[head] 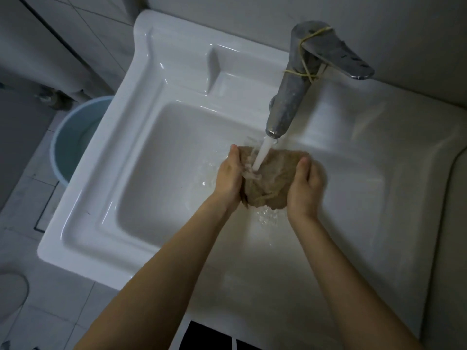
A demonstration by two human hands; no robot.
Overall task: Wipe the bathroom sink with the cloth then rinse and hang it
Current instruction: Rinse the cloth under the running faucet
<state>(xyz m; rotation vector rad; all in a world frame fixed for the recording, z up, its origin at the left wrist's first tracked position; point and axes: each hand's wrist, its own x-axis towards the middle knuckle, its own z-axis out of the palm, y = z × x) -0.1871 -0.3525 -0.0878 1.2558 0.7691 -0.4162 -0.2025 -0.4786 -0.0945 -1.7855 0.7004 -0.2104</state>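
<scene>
Below the head camera, a white bathroom sink (106, 203) fills the scene, with a pale blue bucket (73, 140) on the floor at nine o'clock. At one o'clock, a metal tap (290, 97) bound with a rubber band (303, 72) pours water (262, 152) onto a bunched brown cloth (270, 183), its long axis roughly twelve to six. Left hand (228, 175) and right hand (307, 188) cup it from either side, fingers curled closed around it.

Glossy ceramic sink (106, 223), dull metal faucet (290, 97), coarse cloth (270, 183).
</scene>
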